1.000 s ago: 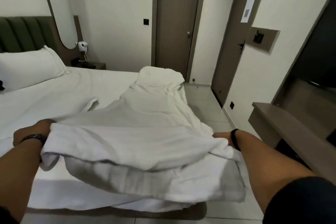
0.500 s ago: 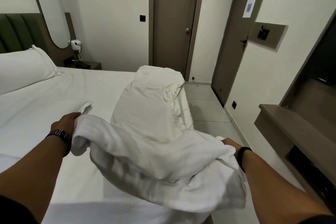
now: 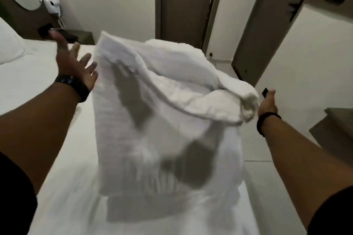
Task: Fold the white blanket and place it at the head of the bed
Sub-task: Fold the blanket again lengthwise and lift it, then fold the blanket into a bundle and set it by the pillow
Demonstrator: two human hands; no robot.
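Note:
The white blanket point(image 3: 168, 120) lies lengthwise along the right side of the bed point(image 3: 38, 86), its near end flipped forward over the rest and still curling in the air, blurred by motion. My left hand point(image 3: 74, 65) is just left of the blanket's far edge, fingers spread, holding nothing. My right hand point(image 3: 267, 103) is at the blanket's right corner, past the bed's edge, fingers extended and apart from the cloth. A white pillow point(image 3: 7, 44) marks the head of the bed at far left.
A bedside table point(image 3: 80, 37) with a dark object stands beyond the bed, a white wall-mounted device point(image 3: 51, 4) above it. Two brown doors point(image 3: 183, 5) are behind. Tiled floor point(image 3: 256, 149) runs along the bed's right side, with a wooden shelf point(image 3: 336, 120) at far right.
Both hands swung the near end of the blanket forward over the rest and let go of it. The hands now hang open beside it, and the view has tilted down and closer.

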